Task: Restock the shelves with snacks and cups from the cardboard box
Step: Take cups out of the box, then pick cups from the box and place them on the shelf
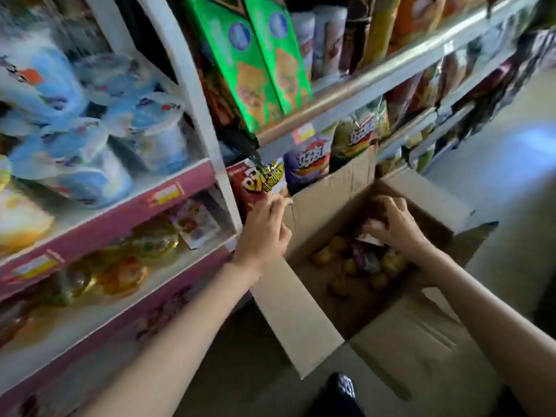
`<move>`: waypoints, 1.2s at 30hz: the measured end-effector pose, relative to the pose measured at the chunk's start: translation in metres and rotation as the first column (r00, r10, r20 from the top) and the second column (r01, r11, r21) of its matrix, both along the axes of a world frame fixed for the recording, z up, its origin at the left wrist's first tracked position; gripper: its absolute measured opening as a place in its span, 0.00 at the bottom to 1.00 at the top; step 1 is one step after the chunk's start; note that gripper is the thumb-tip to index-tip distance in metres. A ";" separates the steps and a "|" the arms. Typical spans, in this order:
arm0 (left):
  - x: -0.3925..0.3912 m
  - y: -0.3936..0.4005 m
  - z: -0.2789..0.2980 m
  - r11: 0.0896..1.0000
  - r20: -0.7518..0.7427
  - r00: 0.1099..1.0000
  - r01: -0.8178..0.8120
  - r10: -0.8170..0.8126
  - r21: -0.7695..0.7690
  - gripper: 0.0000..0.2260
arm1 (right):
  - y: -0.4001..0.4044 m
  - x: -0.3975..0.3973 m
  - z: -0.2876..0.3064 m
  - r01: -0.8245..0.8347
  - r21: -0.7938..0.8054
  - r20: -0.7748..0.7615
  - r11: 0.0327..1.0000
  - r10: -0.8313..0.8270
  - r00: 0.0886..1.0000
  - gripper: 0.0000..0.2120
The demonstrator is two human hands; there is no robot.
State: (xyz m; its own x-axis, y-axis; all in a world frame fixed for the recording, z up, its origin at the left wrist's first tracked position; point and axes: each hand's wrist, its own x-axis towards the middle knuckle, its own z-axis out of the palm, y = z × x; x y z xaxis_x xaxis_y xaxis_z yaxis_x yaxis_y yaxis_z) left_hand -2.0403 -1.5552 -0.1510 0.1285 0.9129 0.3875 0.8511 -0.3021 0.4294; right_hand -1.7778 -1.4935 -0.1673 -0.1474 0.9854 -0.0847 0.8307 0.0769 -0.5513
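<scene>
We've got our left hand [264, 233] pinching a dark-red snack packet [255, 183] for shelving – right hand [394, 225], fingers curled, grabs more from the open brown cardboard box [421, 335].

Both forearms were bare, with no sleeve, watch or ring showing on the left hand [264, 233] or the right hand [397, 224]. At six o'clock sat a dark shoe [341, 392], seemingly patterned with pale speckles, though blurred.

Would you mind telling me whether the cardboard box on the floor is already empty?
No, the cardboard box holds several snack packets at its bottom, and the right hand reaches in among them.
</scene>
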 end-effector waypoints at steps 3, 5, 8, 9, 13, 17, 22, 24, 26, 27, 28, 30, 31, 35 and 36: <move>0.052 0.038 -0.060 0.965 0.042 0.998 -0.038 0.051 -0.258 0.20 | 0.041 0.051 -0.070 0.058 -0.212 0.080 0.976 -0.042 0.996 0.37; 0.082 0.061 -0.097 0.917 0.040 0.996 -0.060 0.082 -0.395 0.22 | 0.073 0.077 -0.114 0.075 -0.292 0.167 0.954 -0.026 0.986 0.39; 0.112 0.088 -0.147 0.868 0.065 0.989 -0.087 0.136 -0.488 0.22 | 0.121 0.098 -0.175 0.028 -0.321 0.272 0.947 0.064 0.960 0.41; 0.117 0.095 -0.162 0.860 0.058 0.987 -0.103 0.152 -0.499 0.22 | 0.135 0.102 -0.196 -0.002 -0.335 0.316 0.942 0.114 0.942 0.43; 0.122 0.108 -0.203 0.839 0.017 0.972 -0.192 0.233 -0.509 0.22 | 0.175 0.105 -0.271 -0.141 -0.354 0.495 0.925 0.313 0.810 0.47; 0.115 0.104 -0.213 0.842 0.003 0.964 -0.229 0.264 -0.489 0.22 | 0.188 0.101 -0.302 -0.198 -0.270 0.551 0.942 0.320 0.771 0.37; 0.115 0.102 -0.191 0.820 0.057 0.962 -0.196 0.268 -0.537 0.24 | 0.181 0.097 -0.241 0.015 -0.355 0.193 0.935 0.058 0.979 0.40; 0.118 0.108 -0.172 0.786 0.149 0.947 -0.140 0.283 -0.603 0.27 | 0.174 0.089 -0.200 -0.045 -0.430 -0.044 0.902 0.028 0.999 0.37; 0.119 0.111 -0.143 0.734 0.341 0.870 -0.035 0.357 -0.679 0.32 | 0.160 0.075 -0.149 -0.224 -0.497 -0.309 0.838 0.070 0.949 0.31; 0.118 0.111 -0.126 0.712 0.437 0.804 0.024 0.404 -0.702 0.34 | 0.151 0.067 -0.121 -0.318 -0.516 -0.423 0.795 0.086 0.902 0.29; 0.116 0.108 -0.107 0.690 0.513 0.733 0.083 0.447 -0.719 0.34 | 0.141 0.057 -0.094 -0.402 -0.514 -0.520 0.758 0.097 0.849 0.27; 0.104 0.094 -0.074 0.668 0.632 0.567 0.181 0.528 -0.721 0.32 | 0.121 0.034 -0.045 -0.518 -0.468 -0.693 0.716 0.066 0.718 0.25; 0.093 0.084 -0.058 0.682 0.681 0.476 0.206 0.557 -0.702 0.28 | 0.110 0.020 -0.025 -0.543 -0.457 -0.741 0.705 0.037 0.671 0.23; 0.037 0.027 0.005 0.739 0.761 0.279 0.200 0.586 -0.643 0.20 | 0.060 -0.049 0.047 -0.552 -0.329 -0.682 0.766 0.211 0.700 0.13; 0.019 0.011 0.019 0.751 0.768 0.245 0.180 0.592 -0.635 0.22 | 0.043 -0.068 0.064 -0.568 -0.260 -0.664 0.781 0.282 0.692 0.13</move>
